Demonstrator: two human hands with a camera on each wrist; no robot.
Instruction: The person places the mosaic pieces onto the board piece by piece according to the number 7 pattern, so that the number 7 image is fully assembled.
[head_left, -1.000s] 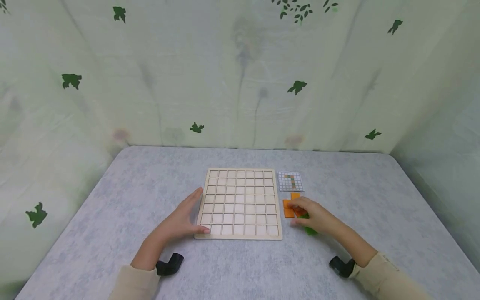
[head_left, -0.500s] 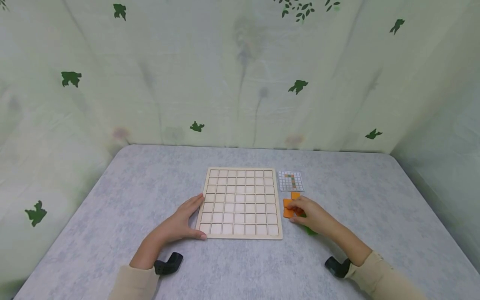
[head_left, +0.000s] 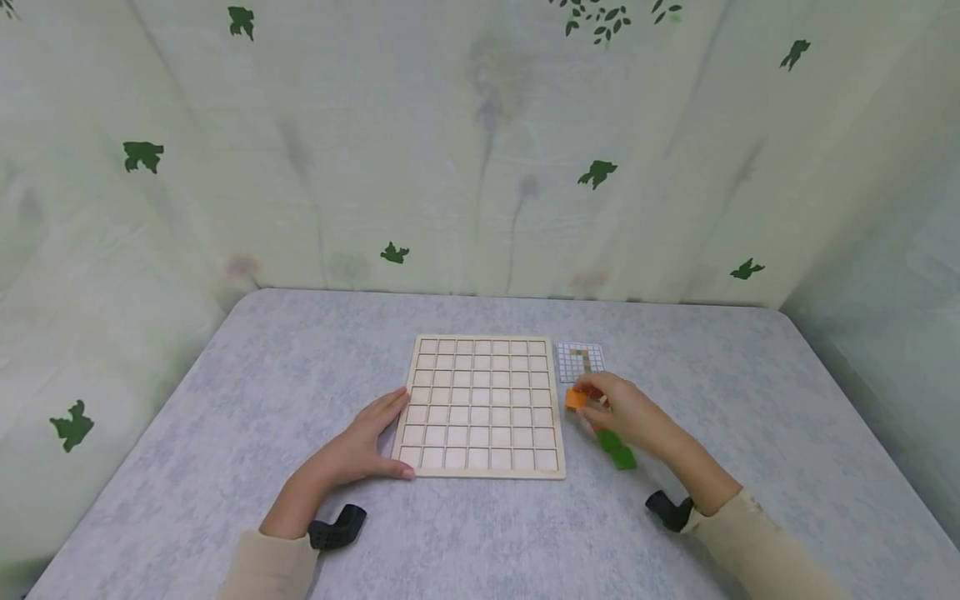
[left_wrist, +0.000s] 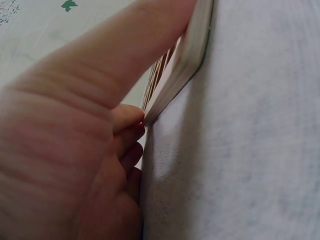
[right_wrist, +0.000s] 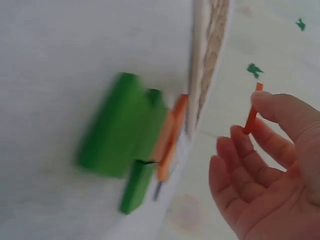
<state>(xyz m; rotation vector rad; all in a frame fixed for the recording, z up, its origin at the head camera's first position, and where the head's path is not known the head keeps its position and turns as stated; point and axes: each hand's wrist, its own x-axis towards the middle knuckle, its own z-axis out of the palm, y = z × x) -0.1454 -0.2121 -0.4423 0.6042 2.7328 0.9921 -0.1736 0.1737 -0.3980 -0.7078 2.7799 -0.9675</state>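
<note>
A light wooden grid board (head_left: 480,337) lies flat on the table. My left hand (head_left: 363,446) rests at its left side, fingers along the left edge and thumb at the near left corner. In the left wrist view the thumb lies over the board's rim (left_wrist: 180,82). My right hand (head_left: 633,412) pinches an orange square tile (right_wrist: 252,112) between thumb and fingertips, raised above the tiles to the right of the board. Below that hand lie green tiles (head_left: 622,457) and orange tiles (right_wrist: 175,132), the latter partly hidden by the hand in the head view.
A small printed card (head_left: 568,364) with a coloured grid pattern lies by the board's right side, partly behind the right hand. The grey table (head_left: 480,542) ends at a pale curtain (head_left: 450,150) with green leaf-like shapes.
The right hand has lifted away from the tiles and a little toward the card with an orange tile, uncovering more green tiles. The left hand's thumb has drawn back to the board's corner.
</note>
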